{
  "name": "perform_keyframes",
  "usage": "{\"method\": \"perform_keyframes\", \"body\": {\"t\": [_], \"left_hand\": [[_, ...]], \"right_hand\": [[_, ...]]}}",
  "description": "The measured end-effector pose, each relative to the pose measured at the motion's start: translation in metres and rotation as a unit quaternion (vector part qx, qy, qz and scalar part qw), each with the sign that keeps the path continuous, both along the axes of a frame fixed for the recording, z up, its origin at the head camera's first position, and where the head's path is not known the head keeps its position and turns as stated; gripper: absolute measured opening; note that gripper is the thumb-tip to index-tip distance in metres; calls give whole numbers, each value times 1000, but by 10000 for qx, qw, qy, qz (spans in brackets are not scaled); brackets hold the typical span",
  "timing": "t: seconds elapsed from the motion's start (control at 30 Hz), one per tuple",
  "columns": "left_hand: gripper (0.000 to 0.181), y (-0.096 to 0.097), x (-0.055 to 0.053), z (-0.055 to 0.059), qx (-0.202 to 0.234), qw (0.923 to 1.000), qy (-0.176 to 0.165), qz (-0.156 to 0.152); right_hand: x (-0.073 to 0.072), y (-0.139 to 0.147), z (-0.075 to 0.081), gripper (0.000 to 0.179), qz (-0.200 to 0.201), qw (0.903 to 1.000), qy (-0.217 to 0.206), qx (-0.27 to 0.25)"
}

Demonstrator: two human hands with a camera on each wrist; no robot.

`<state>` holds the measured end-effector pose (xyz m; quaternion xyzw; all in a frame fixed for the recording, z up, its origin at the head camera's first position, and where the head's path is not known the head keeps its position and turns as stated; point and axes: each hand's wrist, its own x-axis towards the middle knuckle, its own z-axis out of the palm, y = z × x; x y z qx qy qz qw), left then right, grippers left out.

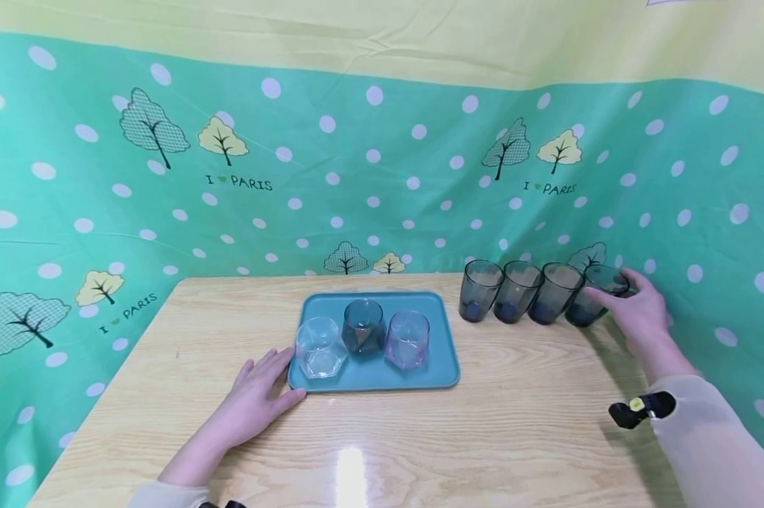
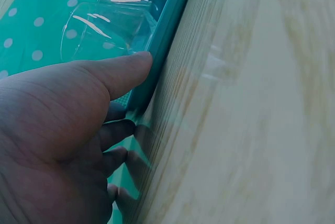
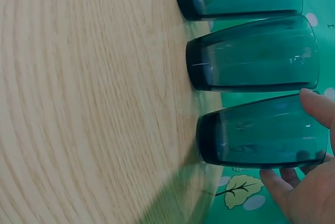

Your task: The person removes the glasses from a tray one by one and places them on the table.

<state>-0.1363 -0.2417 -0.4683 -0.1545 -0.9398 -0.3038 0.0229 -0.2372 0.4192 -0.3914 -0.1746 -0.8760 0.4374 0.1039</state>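
Note:
My right hand [image 1: 642, 310] holds the rightmost tall smoky glass [image 1: 583, 310] near its rim, thumb on one side and fingers on the other. In the right wrist view this glass [image 3: 261, 132] stands upright on the table beside its neighbours. At the blue tray [image 1: 382, 381], my left hand [image 1: 255, 398] touches the front left corner. Its thumb [image 2: 125, 72] lies against the rim while the fingers extend along the left side. On the tray sit a clear faceted glass [image 1: 321, 349], a dark grey one [image 1: 364, 328] and a pinkish one [image 1: 408, 342].
To the left of the held glass, more tall smoky glasses stand in a row at the table's back edge: one at the left end [image 1: 481, 293], a middle one [image 1: 518, 293] and another [image 1: 554, 294]. A dotted green curtain [image 1: 382, 176] hangs behind the wooden table [image 1: 483, 437].

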Motion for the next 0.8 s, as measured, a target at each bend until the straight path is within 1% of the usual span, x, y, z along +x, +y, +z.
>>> {"method": "perform_keyframes", "body": {"t": [0.23,0.47,0.8], "left_hand": [[82,0,0,-1,-6,10000,-39,8],[81,0,0,0,-4,10000,-6,13],[81,0,0,0,-24,10000,4,-4]], "right_hand": [[-2,2,-5,114,-8,9999,-8,-101],[-5,3,-7,116,139,9998,21,-151],[-10,4,-10,110,242,9995,148,-106]]}}
